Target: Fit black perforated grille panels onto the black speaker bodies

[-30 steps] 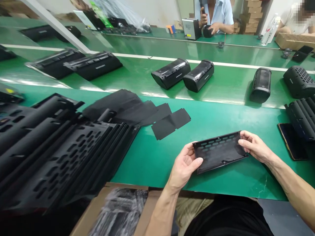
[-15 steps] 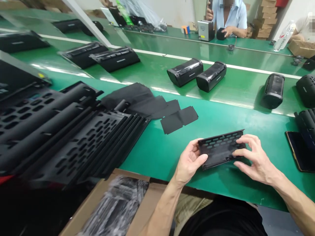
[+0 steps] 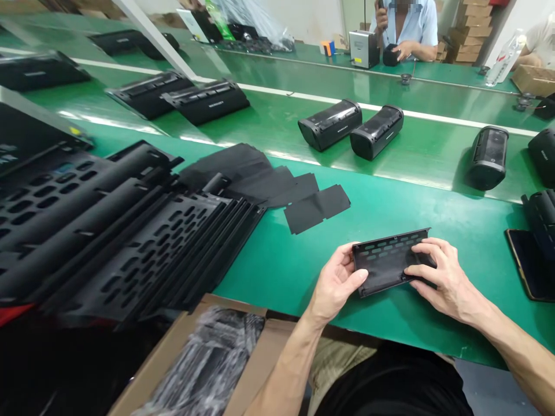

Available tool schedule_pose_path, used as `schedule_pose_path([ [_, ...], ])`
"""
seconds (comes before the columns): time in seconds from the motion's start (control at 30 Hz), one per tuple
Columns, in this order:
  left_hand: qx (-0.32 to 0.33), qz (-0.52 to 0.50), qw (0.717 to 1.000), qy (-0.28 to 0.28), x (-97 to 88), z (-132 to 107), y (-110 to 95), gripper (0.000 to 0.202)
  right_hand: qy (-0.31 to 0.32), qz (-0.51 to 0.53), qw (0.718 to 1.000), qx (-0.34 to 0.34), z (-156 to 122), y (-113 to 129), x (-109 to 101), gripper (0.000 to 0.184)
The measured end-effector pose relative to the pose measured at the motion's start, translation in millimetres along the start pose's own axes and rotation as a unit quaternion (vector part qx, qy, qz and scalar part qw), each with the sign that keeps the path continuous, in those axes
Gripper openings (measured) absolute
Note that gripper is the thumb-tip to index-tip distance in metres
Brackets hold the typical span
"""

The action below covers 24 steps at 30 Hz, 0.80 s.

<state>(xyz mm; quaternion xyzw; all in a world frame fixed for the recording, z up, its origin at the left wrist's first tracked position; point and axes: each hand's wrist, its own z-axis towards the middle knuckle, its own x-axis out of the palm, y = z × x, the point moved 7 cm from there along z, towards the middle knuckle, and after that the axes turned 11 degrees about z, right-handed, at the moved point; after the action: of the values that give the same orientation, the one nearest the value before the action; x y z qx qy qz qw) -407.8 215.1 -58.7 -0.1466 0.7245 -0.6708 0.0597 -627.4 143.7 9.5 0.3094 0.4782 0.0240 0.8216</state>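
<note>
A black plastic speaker grille [image 3: 384,263] with rows of slots is tilted above the green bench, its hollow inner side toward me. My left hand [image 3: 340,283] grips its left end, thumb on the near edge and fingers behind. My right hand [image 3: 444,277] is at the right end, fingertips pressed on the inside and thumb under the near edge. Dark sheet material seems to line the inside, though I cannot tell for certain. Beyond the grille, thin black cut sheets [image 3: 316,209] lie fanned out on the bench.
Many black slotted grilles [image 3: 143,254] are stacked at left. Below them stands an open carton [image 3: 255,370] with plastic-wrapped parts. Black speakers [image 3: 332,125] sit on the green conveyor [image 3: 269,127]. A phone [image 3: 531,266] lies at right. A co-worker [image 3: 407,29] sits opposite.
My right hand has shifted slightly left along the grille, its fingertips pressing farther in. My left hand keeps its hold. The view has shifted a little.
</note>
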Motion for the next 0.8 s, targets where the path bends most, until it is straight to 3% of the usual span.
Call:
schedule_pose_path([
  [0.23,-0.01,-0.017,1.0,-0.006,-1.4,0.4,2.0,0.059,-0.01,0.012,1.0,-0.013,0.0,2.8,-2.7,0.027],
  [0.8,-0.014,-0.023,1.0,0.006,1.7,0.6,-0.1,0.058,-0.007,0.066,0.998,-0.008,2.7,7.0,-2.7,0.013],
])
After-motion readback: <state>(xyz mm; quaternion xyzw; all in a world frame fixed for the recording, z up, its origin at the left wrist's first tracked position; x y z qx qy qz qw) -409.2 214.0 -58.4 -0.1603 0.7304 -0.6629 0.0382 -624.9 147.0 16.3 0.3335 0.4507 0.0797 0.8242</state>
